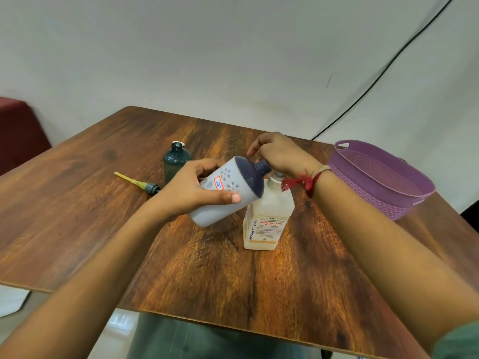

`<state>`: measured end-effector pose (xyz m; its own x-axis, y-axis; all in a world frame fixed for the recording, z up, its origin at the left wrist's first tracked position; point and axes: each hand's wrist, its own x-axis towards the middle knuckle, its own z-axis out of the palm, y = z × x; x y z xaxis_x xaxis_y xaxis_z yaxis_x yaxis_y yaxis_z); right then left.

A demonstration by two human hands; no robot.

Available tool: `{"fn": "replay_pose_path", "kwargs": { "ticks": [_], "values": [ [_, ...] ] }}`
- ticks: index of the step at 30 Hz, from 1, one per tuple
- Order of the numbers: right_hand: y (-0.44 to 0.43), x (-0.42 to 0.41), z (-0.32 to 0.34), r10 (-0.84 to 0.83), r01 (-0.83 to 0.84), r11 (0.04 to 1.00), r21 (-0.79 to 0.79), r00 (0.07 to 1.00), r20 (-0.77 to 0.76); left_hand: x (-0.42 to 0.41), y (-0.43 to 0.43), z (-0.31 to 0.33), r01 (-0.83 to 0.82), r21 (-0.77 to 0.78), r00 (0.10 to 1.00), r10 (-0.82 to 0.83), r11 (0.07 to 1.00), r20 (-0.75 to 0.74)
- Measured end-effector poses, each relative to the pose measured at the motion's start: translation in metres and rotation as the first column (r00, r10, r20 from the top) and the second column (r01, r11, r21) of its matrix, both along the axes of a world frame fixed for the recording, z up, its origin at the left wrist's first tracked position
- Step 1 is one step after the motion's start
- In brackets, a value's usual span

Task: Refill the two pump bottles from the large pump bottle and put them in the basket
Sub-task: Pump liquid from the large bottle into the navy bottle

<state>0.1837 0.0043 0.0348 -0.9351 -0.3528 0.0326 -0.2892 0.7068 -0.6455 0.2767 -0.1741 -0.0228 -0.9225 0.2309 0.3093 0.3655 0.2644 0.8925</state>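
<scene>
My left hand (193,187) grips a pale lavender bottle (228,193) with a dark blue top, tilted so its open neck points at the pump of the large bottle. The large clear bottle (268,221) with an orange-lettered label stands upright mid-table. My right hand (278,154) rests on top of its pump head, which is hidden beneath the palm. A dark green bottle (175,161) stands uncapped behind my left hand. Its pump with a yellow tube (138,181) lies on the table to the left. The purple basket (383,187) sits at the right edge.
The wooden table (220,268) carries everything. A black cable (383,71) runs down the white wall behind the basket. A dark red seat (20,130) stands at the far left.
</scene>
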Motion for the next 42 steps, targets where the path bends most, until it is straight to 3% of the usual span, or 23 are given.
{"fn": "replay_pose_path", "kwargs": {
  "ticks": [4,18,42],
  "values": [
    [0.001,-0.002,0.012,0.038,-0.038,0.999,0.0,0.999,0.035,0.002,-0.002,-0.001,-0.003,-0.018,1.0,0.003,1.0,-0.004],
    [-0.004,0.007,0.016,0.028,-0.02,0.99,0.138,0.998,-0.055,0.001,-0.007,0.002,-0.009,-0.044,1.0,0.008,0.999,-0.006],
    [-0.003,0.018,0.015,-0.032,0.035,0.995,0.09,0.999,-0.039,0.004,-0.002,-0.003,-0.021,0.018,0.999,0.021,1.0,0.033]
  ]
}}
